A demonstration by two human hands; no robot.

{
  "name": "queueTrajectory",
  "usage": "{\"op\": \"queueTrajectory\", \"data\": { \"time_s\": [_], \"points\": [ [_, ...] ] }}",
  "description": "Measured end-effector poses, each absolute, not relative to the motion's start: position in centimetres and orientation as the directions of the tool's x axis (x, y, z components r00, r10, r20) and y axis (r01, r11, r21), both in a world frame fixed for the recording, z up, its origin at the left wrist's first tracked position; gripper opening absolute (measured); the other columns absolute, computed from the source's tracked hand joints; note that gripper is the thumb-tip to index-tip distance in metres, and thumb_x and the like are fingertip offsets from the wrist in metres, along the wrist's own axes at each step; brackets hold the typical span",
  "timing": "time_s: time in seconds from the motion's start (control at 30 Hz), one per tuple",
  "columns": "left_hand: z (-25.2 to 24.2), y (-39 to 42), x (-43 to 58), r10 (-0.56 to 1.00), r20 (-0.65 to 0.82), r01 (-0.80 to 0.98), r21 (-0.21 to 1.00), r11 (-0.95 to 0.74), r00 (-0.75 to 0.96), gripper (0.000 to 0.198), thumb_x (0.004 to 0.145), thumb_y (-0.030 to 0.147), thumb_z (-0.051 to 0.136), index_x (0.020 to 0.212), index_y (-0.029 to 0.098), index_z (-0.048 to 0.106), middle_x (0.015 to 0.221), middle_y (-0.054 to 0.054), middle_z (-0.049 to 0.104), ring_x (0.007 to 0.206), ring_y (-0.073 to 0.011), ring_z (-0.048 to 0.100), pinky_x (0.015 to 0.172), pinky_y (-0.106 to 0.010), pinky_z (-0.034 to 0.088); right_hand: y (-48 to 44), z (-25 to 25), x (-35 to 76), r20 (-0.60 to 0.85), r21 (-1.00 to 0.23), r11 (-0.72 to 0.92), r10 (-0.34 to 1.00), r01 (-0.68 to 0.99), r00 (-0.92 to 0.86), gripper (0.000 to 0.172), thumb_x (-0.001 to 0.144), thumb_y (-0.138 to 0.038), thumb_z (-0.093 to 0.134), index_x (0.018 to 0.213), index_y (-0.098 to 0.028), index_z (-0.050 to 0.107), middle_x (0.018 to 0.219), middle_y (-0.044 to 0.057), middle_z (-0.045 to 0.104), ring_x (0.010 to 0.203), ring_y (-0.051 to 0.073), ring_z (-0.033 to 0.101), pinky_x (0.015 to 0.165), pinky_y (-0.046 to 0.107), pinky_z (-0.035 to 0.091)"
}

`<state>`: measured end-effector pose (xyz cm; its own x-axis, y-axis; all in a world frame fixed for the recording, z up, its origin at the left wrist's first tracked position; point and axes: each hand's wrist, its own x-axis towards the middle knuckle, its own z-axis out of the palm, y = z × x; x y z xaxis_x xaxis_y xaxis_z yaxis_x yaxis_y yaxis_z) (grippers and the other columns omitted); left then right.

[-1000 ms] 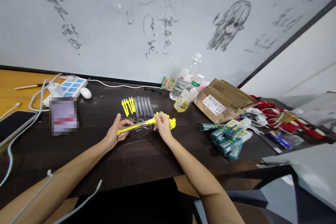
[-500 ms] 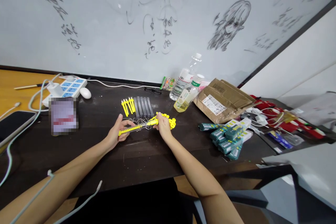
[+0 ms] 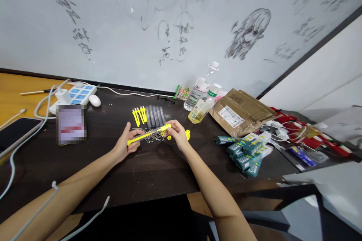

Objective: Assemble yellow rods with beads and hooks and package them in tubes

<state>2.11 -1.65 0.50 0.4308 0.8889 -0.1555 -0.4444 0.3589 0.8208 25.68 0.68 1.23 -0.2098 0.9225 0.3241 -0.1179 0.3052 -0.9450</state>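
Note:
A slim tube (image 3: 154, 132), yellow at both ends and clear in the middle, slants up to the right between my hands. My left hand (image 3: 124, 144) supports its lower yellow end, thumb raised and fingers curled around it. At the upper end, my right hand (image 3: 177, 134) pinches the yellow tip. Behind the tube lie several yellow rods with metal tips (image 3: 137, 116) and a row of clear dark-looking tubes (image 3: 155, 116). Bent metal wire pieces (image 3: 154, 138) lie just beneath it. Small yellow caps (image 3: 188, 134) sit beside my right hand, partly hidden by it.
Teal-and-white boxes (image 3: 246, 152) are piled to the right, before a flattened cardboard package (image 3: 240, 111). Two bottles (image 3: 202, 105) stand at the back near eyeglasses (image 3: 166, 99). A power strip (image 3: 82, 94), a white mouse (image 3: 94, 100) and a phone (image 3: 18, 133) are on the left.
My right hand has shifted slightly right, and its fingers now pinch the tube's upper tip more visibly. More of the tube's clear part shows. The camera view has shifted slightly.

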Motion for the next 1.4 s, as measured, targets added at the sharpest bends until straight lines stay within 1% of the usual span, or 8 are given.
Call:
{"op": "queueTrajectory", "data": {
  "time_s": [0.23,0.33,0.43,0.53,0.9,1.1,1.27,1.4],
  "points": [
    [1.3,-1.8,1.7,0.789,-0.214,-0.394,0.773,0.497,0.575,0.061,0.085,0.068,0.029,0.087,0.015,0.060,0.036,0.009,0.026,0.034,-0.0065,0.016,0.033,-0.016,0.016,0.8,1.2,25.7,0.318,-0.948,0.301,0.923,-0.105,-0.219,0.024,0.079,-0.035,0.064,0.098,-0.020,0.059,0.074,-0.001,0.062,0.062,0.011,0.061,0.062,0.026,0.053],
    [1.8,-2.2,1.7,0.724,-0.192,-0.240,0.861,0.448,0.663,0.048,0.087,0.058,0.040,0.097,0.015,0.059,0.038,0.009,0.032,0.035,-0.0065,0.024,0.042,-0.018,0.035,0.9,1.1,25.7,0.290,-0.954,0.265,0.934,-0.140,-0.207,0.026,0.079,-0.037,0.064,0.098,-0.021,0.059,0.074,-0.002,0.061,0.060,0.010,0.059,0.062,0.027,0.054],
    [2.1,-2.6,2.0,0.723,-0.144,-0.103,0.953,0.286,0.675,0.039,0.089,0.047,0.047,0.104,0.013,0.059,0.038,0.008,0.042,0.038,-0.0067,0.036,0.067,-0.027,0.048,0.9,1.2,25.6,0.262,-0.958,0.228,0.942,-0.175,-0.208,0.027,0.078,-0.040,0.064,0.096,-0.020,0.059,0.068,-0.004,0.057,0.056,0.008,0.056,0.062,0.027,0.055],
    [2.0,-2.7,2.2,0.734,-0.112,-0.027,0.984,0.175,0.669,0.038,0.090,0.045,0.046,0.105,0.013,0.057,0.039,0.007,0.048,0.038,-0.0077,0.042,0.071,-0.029,0.047,0.8,1.4,25.6,0.240,-0.963,0.203,0.945,-0.178,-0.221,0.029,0.079,-0.042,0.064,0.094,-0.019,0.059,0.060,-0.006,0.053,0.053,0.009,0.056,0.059,0.026,0.054],
    [0.7,-2.5,2.5,0.764,-0.073,0.109,0.994,0.004,0.641,0.036,0.087,0.050,0.047,0.098,0.016,0.049,0.040,0.005,0.054,0.033,-0.0093,0.045,0.041,-0.018,0.028,0.8,1.4,25.7,0.227,-0.969,0.197,0.948,-0.152,-0.221,0.031,0.077,-0.046,0.064,0.088,-0.018,0.055,0.052,-0.009,0.045,0.044,0.007,0.048,0.051,0.022,0.050],
    [1.0,-3.1,2.8,0.735,-0.072,0.130,0.991,-0.022,0.674,0.030,0.087,0.047,0.047,0.088,0.017,0.046,0.057,-0.002,0.065,0.047,-0.0119,0.055,0.051,-0.021,0.038,0.3,1.7,24.9,0.189,-0.973,0.136,0.933,-0.184,-0.306,0.028,0.076,-0.043,0.066,0.083,-0.018,0.055,0.050,-0.010,0.038,0.043,0.006,0.036,0.050,0.024,0.053],
    [0.6,-3.3,3.1,0.809,0.042,0.158,0.973,-0.165,0.586,0.027,0.083,0.041,0.057,0.076,0.017,0.045,0.057,0.005,0.052,0.053,-0.0091,0.048,0.054,-0.020,0.035,0.1,1.4,24.3,0.177,-0.969,0.101,0.921,-0.226,-0.348,0.029,0.075,-0.042,0.067,0.081,-0.019,0.052,0.050,-0.011,0.035,0.044,0.005,0.030,0.047,0.025,0.054],
    [0.3,-3.5,3.3,0.837,0.054,0.134,0.980,-0.151,0.545,0.027,0.083,0.041,0.056,0.076,0.018,0.044,0.056,0.006,0.049,0.051,-0.0081,0.045,0.052,-0.020,0.034,0.1,1.1,24.2,0.159,-0.971,0.079,0.920,-0.227,-0.359,0.029,0.076,-0.042,0.067,0.081,-0.019,0.051,0.050,-0.011,0.035,0.044,0.005,0.030,0.047,0.025,0.055]
  ]
}}
